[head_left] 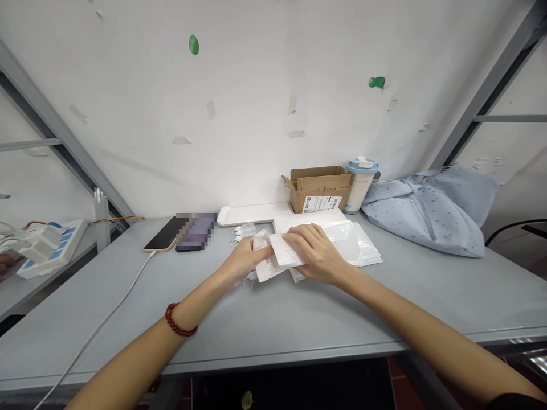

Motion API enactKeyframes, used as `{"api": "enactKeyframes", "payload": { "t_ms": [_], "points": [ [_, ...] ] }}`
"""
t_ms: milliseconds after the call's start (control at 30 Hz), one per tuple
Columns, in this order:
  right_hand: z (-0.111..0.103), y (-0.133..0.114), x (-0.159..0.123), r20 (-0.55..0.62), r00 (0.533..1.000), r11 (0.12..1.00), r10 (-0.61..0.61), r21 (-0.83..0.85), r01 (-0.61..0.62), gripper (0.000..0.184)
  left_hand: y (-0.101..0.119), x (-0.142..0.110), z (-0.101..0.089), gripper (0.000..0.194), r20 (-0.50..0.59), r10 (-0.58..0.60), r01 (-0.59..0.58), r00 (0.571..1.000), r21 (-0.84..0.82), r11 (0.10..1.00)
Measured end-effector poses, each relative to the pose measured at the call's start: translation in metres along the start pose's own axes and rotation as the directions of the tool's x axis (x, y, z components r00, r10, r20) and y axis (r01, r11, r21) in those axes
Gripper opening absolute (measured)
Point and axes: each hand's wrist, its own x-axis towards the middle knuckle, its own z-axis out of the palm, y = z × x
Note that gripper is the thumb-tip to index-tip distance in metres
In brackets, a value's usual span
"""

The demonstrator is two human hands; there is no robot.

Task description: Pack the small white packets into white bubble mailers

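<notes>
My left hand (pixel 245 260) and my right hand (pixel 314 253) meet above the grey table (pixel 299 324), both gripping a white folded packet (pixel 284 249) with thin white plastic around it. Under my right hand lies a stack of white padded plastic mailers (pixel 354 245). Just beyond my left hand are several small white looped items (pixel 243 232). A red bead bracelet (pixel 179 320) circles my left wrist.
Along the far edge stand a white tray (pixel 245 215), an open cardboard box (pixel 320 191) and a pale blue lidded cup (pixel 360 185). A charging phone (pixel 164 234), a dark tablet (pixel 196 232), a spotted blue cloth bag (pixel 431 212) and a power strip (pixel 51 249) lie farther out.
</notes>
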Motion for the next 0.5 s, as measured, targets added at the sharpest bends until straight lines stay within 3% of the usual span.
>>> {"api": "enactKeyframes", "payload": {
  "t_ms": [133,333,500],
  "points": [
    [-0.001,-0.001,0.001,-0.02,0.999,1.0,-0.026,0.014,0.027,0.041,0.003,-0.002,0.001,0.022,-0.007,-0.009,0.009,1.0,0.002,1.0],
    [-0.004,0.0,0.002,-0.074,0.997,1.0,-0.013,0.016,0.014,0.041,0.008,-0.003,-0.009,0.027,0.114,-0.056,0.076,0.992,-0.184,0.98],
    [-0.006,-0.004,0.003,-0.086,0.996,0.999,-0.03,0.04,0.034,0.041,0.003,-0.001,-0.009,0.028,0.115,0.001,0.021,0.993,-0.198,0.98]
  ]
}}
